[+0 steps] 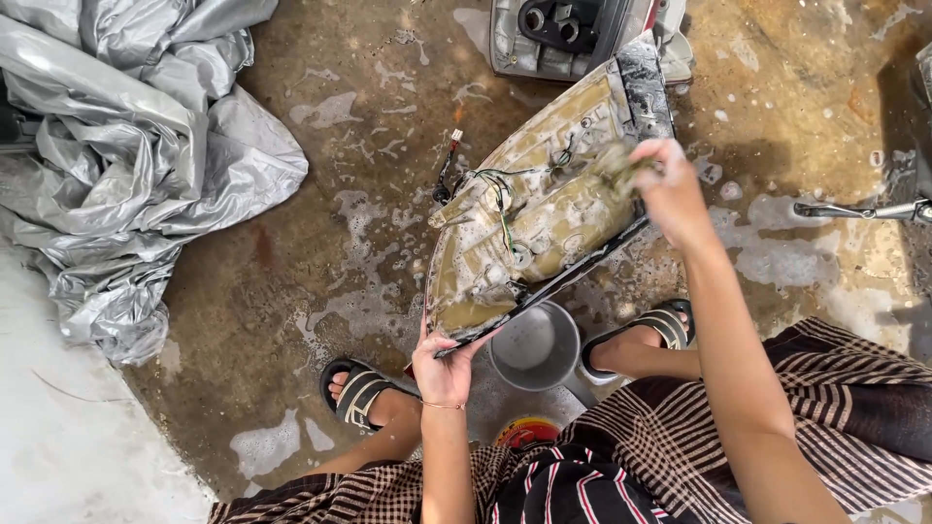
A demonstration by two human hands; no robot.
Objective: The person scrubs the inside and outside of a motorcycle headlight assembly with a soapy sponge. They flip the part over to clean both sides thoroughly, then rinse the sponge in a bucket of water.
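Over the wet concrete floor, a muddy, soap-covered panel is held tilted, its inner side up, above a grey bucket. Its near, narrow end is clamped by the left hand, thumb on top and fingers curled under the edge. The right hand is closed around a soapy rag, which is pressed against the panel's far right part. Thin green and black wires are seen running across the panel's inner face, with a small connector hanging off its left edge.

The floor is brown and stained, with patches of white foam spread around the panel and toward the right edge. A crumpled silver cover is heaped at the floor's left side. A second grey plastic part is laid at the far edge, just beyond the panel. A metal lever juts in from the right edge. Sandalled feet are planted either side of the bucket, and a small red and yellow lid is seen near the knees.
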